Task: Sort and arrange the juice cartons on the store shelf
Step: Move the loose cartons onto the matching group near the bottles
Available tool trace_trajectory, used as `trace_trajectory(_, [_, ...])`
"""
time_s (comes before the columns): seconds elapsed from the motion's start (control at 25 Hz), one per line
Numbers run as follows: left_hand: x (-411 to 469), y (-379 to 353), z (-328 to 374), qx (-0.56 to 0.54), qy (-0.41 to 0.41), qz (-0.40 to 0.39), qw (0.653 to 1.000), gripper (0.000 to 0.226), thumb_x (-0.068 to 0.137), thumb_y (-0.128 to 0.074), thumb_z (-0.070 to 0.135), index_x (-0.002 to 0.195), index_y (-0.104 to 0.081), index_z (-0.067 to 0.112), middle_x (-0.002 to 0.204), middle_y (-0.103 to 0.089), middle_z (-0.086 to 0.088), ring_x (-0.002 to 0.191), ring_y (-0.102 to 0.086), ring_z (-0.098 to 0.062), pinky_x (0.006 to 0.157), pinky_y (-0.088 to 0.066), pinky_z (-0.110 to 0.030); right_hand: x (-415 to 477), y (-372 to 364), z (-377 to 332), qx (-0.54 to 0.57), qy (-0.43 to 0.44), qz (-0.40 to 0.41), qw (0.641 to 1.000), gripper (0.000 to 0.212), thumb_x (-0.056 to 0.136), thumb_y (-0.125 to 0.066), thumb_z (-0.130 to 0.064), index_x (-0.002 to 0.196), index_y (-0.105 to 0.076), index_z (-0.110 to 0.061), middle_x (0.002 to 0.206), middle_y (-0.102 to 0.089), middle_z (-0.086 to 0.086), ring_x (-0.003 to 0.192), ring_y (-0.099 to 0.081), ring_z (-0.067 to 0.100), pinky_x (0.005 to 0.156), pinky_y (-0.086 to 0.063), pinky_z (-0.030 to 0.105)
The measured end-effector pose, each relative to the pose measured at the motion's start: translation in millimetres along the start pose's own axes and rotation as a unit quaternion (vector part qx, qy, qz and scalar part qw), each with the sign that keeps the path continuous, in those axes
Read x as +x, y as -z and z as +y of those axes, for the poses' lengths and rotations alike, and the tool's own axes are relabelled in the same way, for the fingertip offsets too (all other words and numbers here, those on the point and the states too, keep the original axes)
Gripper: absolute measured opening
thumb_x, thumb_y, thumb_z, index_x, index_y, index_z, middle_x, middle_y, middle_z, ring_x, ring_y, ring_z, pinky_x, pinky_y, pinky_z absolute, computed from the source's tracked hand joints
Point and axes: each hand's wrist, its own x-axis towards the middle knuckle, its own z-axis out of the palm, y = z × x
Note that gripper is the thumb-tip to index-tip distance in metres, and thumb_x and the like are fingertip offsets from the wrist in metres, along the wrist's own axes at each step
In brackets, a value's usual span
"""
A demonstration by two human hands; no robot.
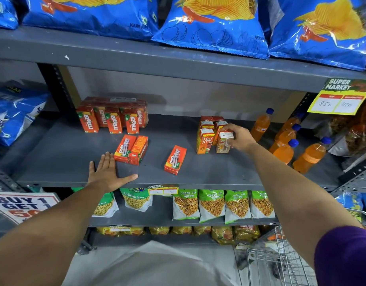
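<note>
On the grey middle shelf (64,153) a group of upright red Maaza cartons (114,116) stands at the back left. Two Maaza cartons (131,149) lie flat side by side in front of them, and a third flat carton (175,159) lies alone near the middle. My left hand (106,172) rests flat and open on the shelf, fingertips just left of the flat pair. To the right stand several upright Real cartons (205,139). My right hand (238,138) grips the front right Real carton (224,143), which stands on the shelf.
Orange soda bottles (285,141) stand close to the right of the Real cartons. Blue chip bags (211,23) fill the shelf above. Snack packets (211,205) hang below. A yellow price tag (338,100) hangs at upper right. A wire trolley (281,259) stands at lower right.
</note>
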Motion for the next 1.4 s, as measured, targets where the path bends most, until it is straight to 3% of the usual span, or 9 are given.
trace_trajectory(0.28, [1,-1,-1,0.000,-0.001,0.004,1.000,0.130,0.058,-0.027,0.093,0.150,0.014,0.010,0.162,0.015,-0.008,0.149,0.014,-0.021,0.119,0.009,-0.052,11,-5,19,-0.079,-0.010,0.030,0.996,0.050,0.087,-0.065,-0.018,0.134,-0.049,-0.024,0.136,-0.045,0.016,0.121,-0.049,0.032,0.103,-0.040,0.039])
trace_trajectory(0.64, [1,-2,1,0.001,0.003,0.008,1.000,0.129,0.061,-0.030,0.092,0.150,0.014,0.010,0.162,0.015,-0.007,0.149,0.013,-0.020,0.119,0.008,-0.052,29,15,16,-0.184,0.044,-0.059,0.980,0.049,0.088,-0.063,-0.023,0.134,-0.049,-0.030,0.141,-0.051,0.008,0.127,-0.047,0.029,0.106,-0.041,0.045])
trace_trajectory(0.8, [0,-3,-1,-0.001,0.001,0.011,1.000,0.128,0.061,-0.030,0.092,0.150,0.013,0.010,0.162,0.014,-0.007,0.149,0.013,-0.021,0.118,0.008,-0.052,29,21,8,-0.233,0.032,-0.069,0.969,0.052,0.085,-0.065,-0.041,0.133,-0.050,-0.028,0.134,-0.056,0.007,0.121,-0.051,0.029,0.101,-0.045,0.045])
trace_trajectory(0.88, [0,-3,0,-0.001,0.001,0.012,1.000,0.128,0.062,-0.030,0.092,0.150,0.013,0.011,0.162,0.015,-0.007,0.149,0.013,-0.021,0.118,0.008,-0.051,29,21,6,-0.207,0.022,-0.097,0.973,0.060,0.080,-0.071,-0.030,0.135,-0.047,-0.023,0.130,-0.059,0.008,0.117,-0.055,0.027,0.096,-0.048,0.039])
trace_trajectory(0.96, [0,-3,0,-0.001,0.002,0.012,1.000,0.127,0.063,-0.031,0.091,0.150,0.013,0.011,0.162,0.015,-0.007,0.149,0.013,-0.020,0.118,0.008,-0.051,27,23,6,-0.185,0.016,-0.109,0.977,0.064,0.078,-0.072,-0.017,0.136,-0.045,-0.017,0.124,-0.061,0.009,0.106,-0.060,0.024,0.078,-0.053,0.028])
trace_trajectory(1.08, [1,-3,0,0.001,0.003,0.015,1.000,0.127,0.063,-0.031,0.092,0.150,0.013,0.011,0.162,0.014,-0.007,0.149,0.013,-0.020,0.119,0.008,-0.051,28,21,9,-0.130,-0.040,-0.077,0.988,0.044,0.079,-0.074,-0.019,0.117,-0.056,-0.007,0.095,-0.070,0.008,0.071,-0.068,0.013,0.049,-0.048,0.015])
trace_trajectory(1.16, [2,-4,-1,0.001,0.003,0.016,1.000,0.127,0.062,-0.031,0.092,0.150,0.013,0.011,0.162,0.014,-0.007,0.149,0.013,-0.020,0.119,0.008,-0.051,27,14,11,-0.095,-0.083,-0.037,0.991,0.038,0.077,-0.077,-0.033,0.098,-0.063,-0.005,0.076,-0.072,0.005,0.062,-0.069,0.010,0.058,-0.055,0.022])
trace_trajectory(1.24, [2,-4,0,0.000,0.004,0.015,1.000,0.127,0.062,-0.031,0.092,0.150,0.012,0.011,0.162,0.014,-0.007,0.149,0.013,-0.020,0.119,0.008,-0.051,25,4,14,-0.072,-0.122,0.017,0.990,0.051,0.072,-0.077,-0.048,0.097,-0.062,-0.006,0.086,-0.071,0.007,0.076,-0.069,0.017,0.073,-0.057,0.030])
trace_trajectory(1.4, [2,-4,-1,0.003,0.006,0.012,1.000,0.126,0.063,-0.031,0.092,0.150,0.013,0.011,0.162,0.015,-0.006,0.149,0.014,-0.020,0.119,0.009,-0.051,17,-21,14,-0.002,-0.153,0.118,0.981,0.072,0.070,-0.075,-0.055,0.117,-0.056,-0.003,0.107,-0.067,0.012,0.096,-0.066,0.027,0.072,-0.055,0.033])
